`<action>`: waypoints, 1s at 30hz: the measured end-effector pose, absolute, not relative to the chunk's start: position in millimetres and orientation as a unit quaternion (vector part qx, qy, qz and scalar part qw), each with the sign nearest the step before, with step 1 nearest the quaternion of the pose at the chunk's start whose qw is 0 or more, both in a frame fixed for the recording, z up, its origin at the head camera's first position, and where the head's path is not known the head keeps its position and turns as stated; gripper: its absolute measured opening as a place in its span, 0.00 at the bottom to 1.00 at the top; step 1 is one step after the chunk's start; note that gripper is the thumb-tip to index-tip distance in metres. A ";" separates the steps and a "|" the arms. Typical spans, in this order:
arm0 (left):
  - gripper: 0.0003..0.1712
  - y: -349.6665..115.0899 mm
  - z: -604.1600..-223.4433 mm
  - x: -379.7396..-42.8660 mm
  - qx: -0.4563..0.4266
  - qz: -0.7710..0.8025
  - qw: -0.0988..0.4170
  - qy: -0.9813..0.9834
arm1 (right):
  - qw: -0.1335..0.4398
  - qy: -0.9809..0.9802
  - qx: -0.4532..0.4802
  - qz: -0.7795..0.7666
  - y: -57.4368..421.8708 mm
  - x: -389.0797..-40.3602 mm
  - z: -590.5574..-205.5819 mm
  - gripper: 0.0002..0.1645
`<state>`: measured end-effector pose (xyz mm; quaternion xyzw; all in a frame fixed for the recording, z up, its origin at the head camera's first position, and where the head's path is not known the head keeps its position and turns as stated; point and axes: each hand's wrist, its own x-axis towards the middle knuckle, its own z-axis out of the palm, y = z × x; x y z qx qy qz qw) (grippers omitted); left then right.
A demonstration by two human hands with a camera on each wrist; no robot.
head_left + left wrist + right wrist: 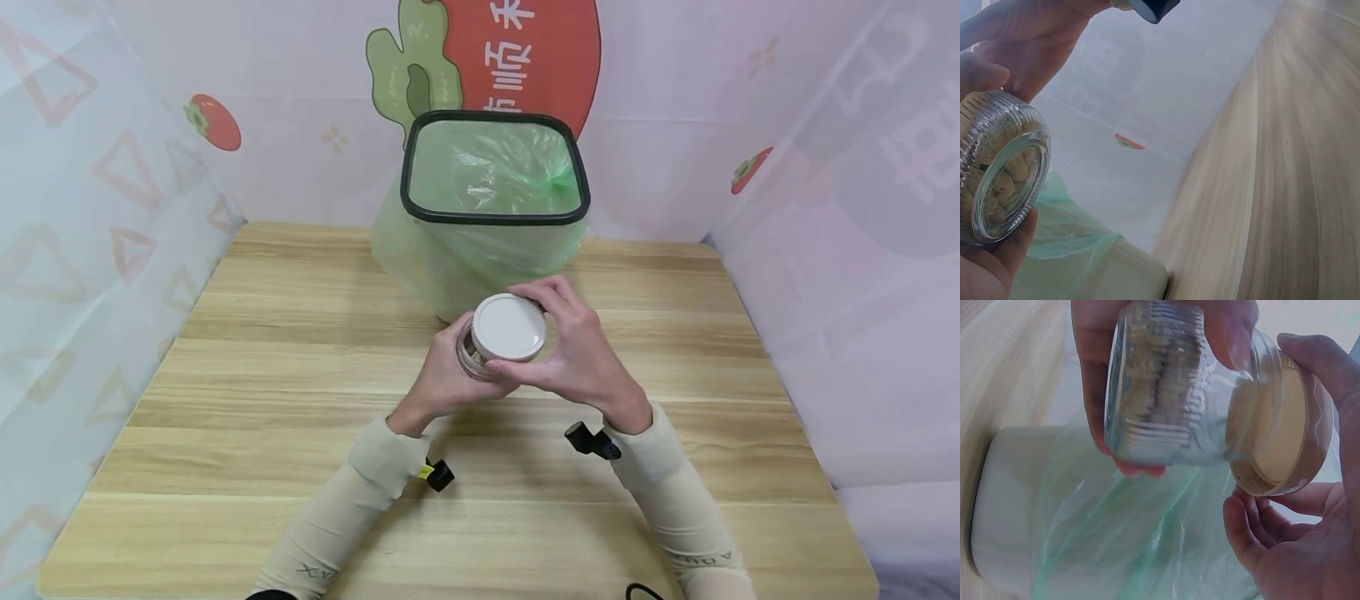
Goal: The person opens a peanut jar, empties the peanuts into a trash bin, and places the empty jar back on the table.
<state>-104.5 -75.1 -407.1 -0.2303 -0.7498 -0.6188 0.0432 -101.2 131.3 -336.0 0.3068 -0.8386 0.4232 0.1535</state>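
Two hands meet in the head view, just on the near side of the bin (495,218) with its green bag (408,237), above the table (262,392). The left hand (441,371) has its fingers curled around the glass jar (466,354); the right hand (581,350) pinches the lid (510,327) by its side, thumb at the near edge and fingers at the far one. The lid sits off-centre over the jar's mouth, so a lopsided pull could knock the glass or tip it, I judge. The bin's black rim leaves little room forward; left and right, there is wide room before the cloth walls (97,275).

From the left wrist, the jar's base shows, with brown lumps (1007,187) behind the glass. Should the jar lean over, they could spill; smooth glass may also slip if the grip loosens.

From the right wrist, the lid stands at an angle with its underside showing, thumb and fingers spread around its side. Whether it touches the jar, I cannot tell. The bag hangs close behind, and a low swing could snag it.
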 end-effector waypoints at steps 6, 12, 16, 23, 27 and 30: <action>0.47 -74.5 -407.2 -105.0 -0.245 -0.627 0.041 -0.739 | 0.162 -0.845 0.295 0.416 142.8 -101.5 -333.4 0.50; 0.45 -74.8 -408.2 -105.5 -0.241 -0.632 0.040 -0.736 | 0.177 -0.851 0.283 0.405 156.2 -103.3 -333.1 0.49; 0.43 -75.4 -408.9 -106.0 -0.246 -0.640 0.038 -0.727 | 0.180 -0.855 0.270 0.405 165.2 -103.9 -333.7 0.48; 0.40 -76.4 -407.5 -106.5 -0.250 -0.649 0.041 -0.717 | 0.190 -0.867 0.241 0.393 179.7 -103.6 -338.0 0.48; 0.40 -77.5 -407.7 -106.5 -0.249 -0.649 0.041 -0.717 | 0.193 -0.871 0.230 0.389 185.5 -102.9 -341.9 0.48; 0.41 -78.4 -407.9 -105.6 -0.246 -0.647 0.041 -0.721 | 0.192 -0.873 0.224 0.389 188.3 -102.2 -345.2 0.48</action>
